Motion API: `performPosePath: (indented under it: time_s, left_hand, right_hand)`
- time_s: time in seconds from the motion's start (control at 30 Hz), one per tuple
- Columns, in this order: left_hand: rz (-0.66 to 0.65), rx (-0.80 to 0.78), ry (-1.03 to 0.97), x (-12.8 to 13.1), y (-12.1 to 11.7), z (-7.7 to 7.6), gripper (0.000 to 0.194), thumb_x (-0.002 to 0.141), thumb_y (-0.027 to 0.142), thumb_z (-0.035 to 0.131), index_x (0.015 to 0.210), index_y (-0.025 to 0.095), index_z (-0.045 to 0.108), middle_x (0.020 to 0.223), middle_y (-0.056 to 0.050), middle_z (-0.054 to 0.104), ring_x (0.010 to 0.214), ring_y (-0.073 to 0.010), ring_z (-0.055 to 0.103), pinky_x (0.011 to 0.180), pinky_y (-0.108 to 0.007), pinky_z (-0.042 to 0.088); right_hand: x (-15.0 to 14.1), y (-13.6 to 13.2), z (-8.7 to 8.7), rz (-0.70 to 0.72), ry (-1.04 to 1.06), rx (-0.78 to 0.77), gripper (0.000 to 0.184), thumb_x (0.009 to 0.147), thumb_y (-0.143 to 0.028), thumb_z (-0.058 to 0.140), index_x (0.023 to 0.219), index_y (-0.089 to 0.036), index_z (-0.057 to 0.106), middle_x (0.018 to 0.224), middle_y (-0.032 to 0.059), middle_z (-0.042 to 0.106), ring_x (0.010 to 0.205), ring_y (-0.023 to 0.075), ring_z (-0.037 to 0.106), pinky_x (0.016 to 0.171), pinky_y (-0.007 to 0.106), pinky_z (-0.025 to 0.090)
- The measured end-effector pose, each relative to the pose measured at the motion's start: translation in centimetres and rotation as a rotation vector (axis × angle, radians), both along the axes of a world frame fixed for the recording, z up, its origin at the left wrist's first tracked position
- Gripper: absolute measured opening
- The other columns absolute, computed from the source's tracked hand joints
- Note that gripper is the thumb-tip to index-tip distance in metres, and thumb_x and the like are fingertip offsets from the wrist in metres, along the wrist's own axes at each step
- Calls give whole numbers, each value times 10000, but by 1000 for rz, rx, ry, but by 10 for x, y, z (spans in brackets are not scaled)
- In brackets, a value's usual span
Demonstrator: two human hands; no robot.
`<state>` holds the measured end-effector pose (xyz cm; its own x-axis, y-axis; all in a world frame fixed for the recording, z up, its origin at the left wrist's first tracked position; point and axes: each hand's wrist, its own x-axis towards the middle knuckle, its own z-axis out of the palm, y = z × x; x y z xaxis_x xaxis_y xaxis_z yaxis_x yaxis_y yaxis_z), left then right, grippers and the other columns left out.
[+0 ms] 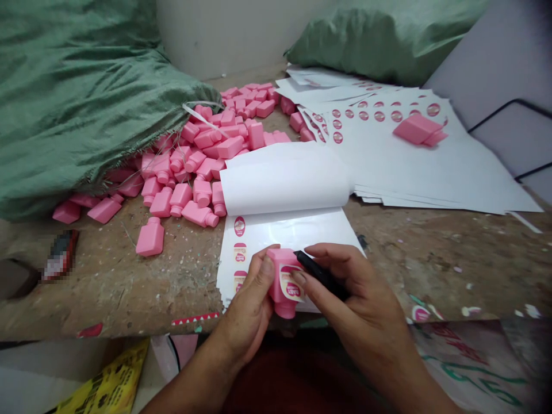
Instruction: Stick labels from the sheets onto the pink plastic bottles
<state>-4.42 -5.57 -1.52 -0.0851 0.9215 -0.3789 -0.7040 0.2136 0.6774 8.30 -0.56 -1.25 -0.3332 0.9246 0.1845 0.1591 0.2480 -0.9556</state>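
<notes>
The person's left hand (245, 305) is pinching a flat, pink plastic bottle (282, 282) between the thumb and curled fingers, keeping it upright at the lower middle of the frame with its short neck pointing down. The right hand (353, 287) is curling around a slim black cylindrical tool (321, 275), its tip touching the top of the bottle, while the thumb is reaching toward the bottle's broad face. A cream-and-pink oval label (291, 284) reading "BABY" is sitting on that face, partly covered by the right thumb.

Directly below the hands, a white sheet of printed oval labels (239, 247) is lying on a rough, paint-flecked wooden desk (431, 259), and its glossy white upper leaf (284, 178) is curling back. A heap of matching pink plastic bottles (202, 155) is spilling from the mouth of a green woven sack (86, 98) at the upper left of the frame, with one lone pink bottle (150, 237) lying apart from the heap. At the upper right of the frame, a loose stack of white label sheets (379, 155) is fanning across the desk, carrying another pink bottle (418, 129). A second green woven sack (388, 40) is resting behind the stack.
</notes>
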Motion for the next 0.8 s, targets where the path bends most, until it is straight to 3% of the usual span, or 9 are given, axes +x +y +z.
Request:
performPosePath:
  time_s: [0.13,0.23,0.37,0.43,0.53,0.67,0.8]
  left_hand:
    - [-67,4,41,-1,-1,3,346,916,371,591,1226,240,511,1207,-66,631,1153,-206,565,989,-339,394]
    - [-125,3,76,-2,-3,3,436,880,270,644,1282,266,479,1193,-49,629,1094,-176,577,941,-302,404]
    - [-159,21,106,-3,-4,-1,403,877,266,644,1258,252,510,1156,-52,630,1035,-157,578,887,-275,425]
    - [-167,-5,115,-3,-4,-3,398,861,263,655,1234,230,520,1112,-59,634,974,-157,588,846,-279,441]
    - [-161,-70,110,-2,-5,-2,467,803,249,700,1226,203,506,1089,-78,633,911,-167,597,817,-308,472]
    - [-163,-117,101,-2,-5,2,601,709,187,765,1234,211,474,1090,-76,619,903,-167,596,793,-307,496]
    - [-153,-99,103,1,-5,3,656,665,150,778,1230,237,458,1042,-40,612,852,-141,595,768,-279,481]
  right_hand:
    - [-1,1,0,-4,-54,71,213,889,-195,631,1067,-305,587,915,-50,694,807,135,669,696,225,525]
    - [-1,1,0,-50,-201,202,175,894,-220,620,1057,-281,599,897,-28,701,763,166,660,657,270,506]
    - [1,4,-1,-100,-420,474,139,924,-270,586,1045,-237,645,893,34,720,684,205,628,608,324,444]
    - [4,9,-1,-105,-455,514,151,934,-309,573,1015,-224,668,879,56,719,670,214,620,633,348,433]
    - [9,19,-3,-135,-377,279,155,879,-356,623,968,-239,673,850,44,707,708,230,623,658,360,445]
    - [11,23,0,-68,-59,-144,182,775,-352,684,914,-247,633,755,-11,635,675,188,598,580,294,462]
    - [2,17,6,71,-58,-250,219,746,-346,703,920,-230,637,618,-56,535,561,145,514,508,254,421]
